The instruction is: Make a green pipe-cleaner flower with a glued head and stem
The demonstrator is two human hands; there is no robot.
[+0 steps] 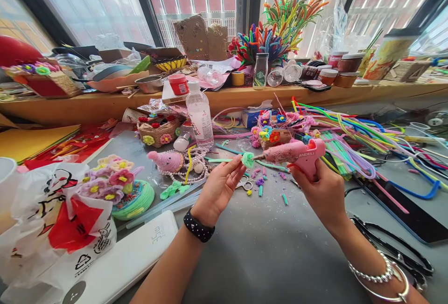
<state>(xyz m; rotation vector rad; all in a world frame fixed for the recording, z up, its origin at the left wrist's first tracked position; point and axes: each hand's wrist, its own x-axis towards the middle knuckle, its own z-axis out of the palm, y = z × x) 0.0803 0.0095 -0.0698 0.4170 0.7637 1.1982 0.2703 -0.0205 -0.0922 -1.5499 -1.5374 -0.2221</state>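
My right hand [324, 192] is wrapped round the handle of a pink hot glue gun [296, 154], which points left. Its nozzle meets, or nearly meets, a small mint-green fuzzy pipe-cleaner flower [248, 160]. Between the thumb and fingers of my left hand [224, 183] that flower is pinched. Below the nozzle, short pipe-cleaner offcuts [260, 187] in purple, pink and teal lie scattered on the grey table. Small scissors [244, 183] sit partly behind my left fingers. Light green fuzzy pieces [174, 190] rest left of that hand.
A clear bottle [200, 115] stands behind my left hand, near a bead string and a pink crocheted piece [166, 160]. At left are a flower pot [133, 196], a plastic bag [52, 220] and a white power bank [140, 252]. Pipe cleaners [350, 155], a phone [406, 208] and glasses [395, 248] lie right.
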